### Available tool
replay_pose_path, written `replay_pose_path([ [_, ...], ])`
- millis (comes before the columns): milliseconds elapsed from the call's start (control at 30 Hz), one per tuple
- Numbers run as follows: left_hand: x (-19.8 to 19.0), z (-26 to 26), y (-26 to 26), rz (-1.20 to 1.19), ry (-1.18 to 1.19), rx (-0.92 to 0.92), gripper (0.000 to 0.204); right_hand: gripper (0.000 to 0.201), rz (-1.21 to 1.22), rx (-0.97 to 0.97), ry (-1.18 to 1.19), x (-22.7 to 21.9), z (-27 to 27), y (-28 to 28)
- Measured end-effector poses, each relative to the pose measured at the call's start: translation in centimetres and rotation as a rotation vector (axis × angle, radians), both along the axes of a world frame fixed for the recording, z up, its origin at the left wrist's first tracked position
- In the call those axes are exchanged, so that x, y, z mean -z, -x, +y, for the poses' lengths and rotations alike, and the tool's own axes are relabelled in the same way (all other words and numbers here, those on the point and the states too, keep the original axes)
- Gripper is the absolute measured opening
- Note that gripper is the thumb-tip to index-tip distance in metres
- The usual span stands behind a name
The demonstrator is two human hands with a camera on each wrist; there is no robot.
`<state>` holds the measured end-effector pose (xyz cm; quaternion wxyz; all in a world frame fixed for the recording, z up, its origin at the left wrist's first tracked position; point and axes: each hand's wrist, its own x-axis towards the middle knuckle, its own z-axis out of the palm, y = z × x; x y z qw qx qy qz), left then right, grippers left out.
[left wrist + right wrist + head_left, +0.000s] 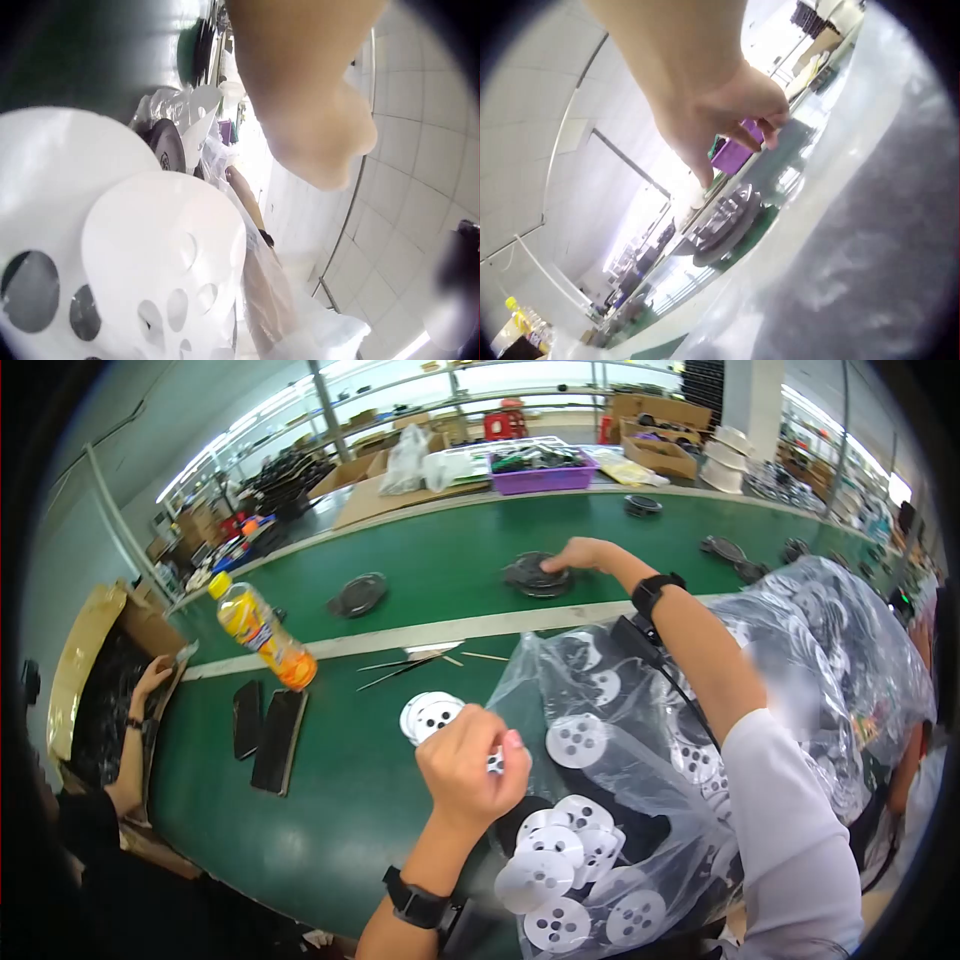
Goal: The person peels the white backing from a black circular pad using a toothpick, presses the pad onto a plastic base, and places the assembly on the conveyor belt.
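Note:
My left hand (470, 765) hangs with curled fingers over the table beside a small stack of white discs with holes (428, 715). A sliver of a perforated disc shows by its thumb. In the left wrist view, the fist (319, 142) stands out against the wall with nothing poking from it. On the conveyor side, my right hand (590, 555) reaches over a dark round part (535, 580), its fingertips overlapping the rim. From the right wrist, that hand (727, 120) has spread, mostly straight fingers, just above the ribbed round part (727, 225).
A clear plastic bag (640, 760) holding many white discs fills the front right. Tweezers (400, 668), two black slabs (278, 742) and a yellow-capped drink bottle (262, 630) lie left. Another round part (360, 595) sits on the green belt. A neighbour's hand (152, 678) reaches into a carton.

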<state>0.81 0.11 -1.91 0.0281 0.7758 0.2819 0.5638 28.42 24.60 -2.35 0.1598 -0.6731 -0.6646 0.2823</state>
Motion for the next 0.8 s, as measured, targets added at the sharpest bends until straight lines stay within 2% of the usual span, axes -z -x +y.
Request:
replay_pose_path([
  [133, 0.1, 0.4, 0.2, -0.016, 0.000, -0.038, 0.011, 0.067, 0.026, -0.055, 0.011, 0.0, -0.1, 0.6],
  [233, 0.1, 0.6, 0.6, -0.037, 0.016, -0.108, 0.014, 0.057, 0.140, 0.000, 0.025, 0.3, -0.8, 1.3],
  [300, -0.1, 1.0, 1.1, -0.022, 0.005, -0.152, 0.011, 0.048, 0.145, -0.022, -0.158, 0.2, -1.3, 1.5],
  [333, -0.1, 1.3, 1.4, -0.032, -0.001, -0.206, 0.010, 0.048, 0.137, -0.027, -0.149, 0.0, -1.5, 1.2],
  [367, 0.0, 1.8, 1.7, -0.082, 0.018, -0.231, 0.010, 0.044, 0.289, -0.056, -0.129, -0.3, -1.9, 0.6],
  [400, 0.0, 2.1, 2.2, -0.124, 0.113, -0.282, 0.010, 0.041, 0.441, -0.080, -0.111, -0.9, -2.6, 0.3],
  [433, 0.0, 2.4, 2.7, -0.164, 0.205, -0.332, 0.011, 0.041, 0.436, -0.076, -0.102, -1.9, -4.0, 0.4],
  [500, 0.0, 3.2, 3.6, -0.161, 0.334, -0.416, 0.010, 0.038, 0.546, -0.231, -0.057, -4.0, -7.5, 0.7],
  [567, 0.3, 3.7, 4.2, -0.140, 0.378, -0.432, 0.010, 0.044, 0.532, -0.293, -0.003, -5.6, -11.4, 1.1],
  [633, 0.0, 3.5, 4.3, 0.013, 0.430, -0.476, 0.013, 0.051, 0.056, -0.285, 0.071, -6.6, -14.8, 1.5],
  [667, 0.4, 3.6, 4.7, 0.127, 0.394, -0.500, 0.020, 0.057, -0.059, -0.373, -0.018, -5.6, -15.4, 0.8],
  [700, 0.6, 3.5, 5.2, 0.136, 0.397, -0.494, 0.020, 0.057, -0.052, -0.366, -0.014, -5.3, -16.5, 0.9],
  [767, 0.7, 3.4, 6.0, 0.411, 0.477, -0.485, 0.032, 0.044, -0.009, -0.235, -0.142, -6.1, -18.9, 1.5],
  [800, -0.1, 3.2, 6.1, 0.489, 0.663, -0.463, 0.041, 0.035, 0.059, -0.201, -0.119, -6.8, -19.9, 1.9],
])
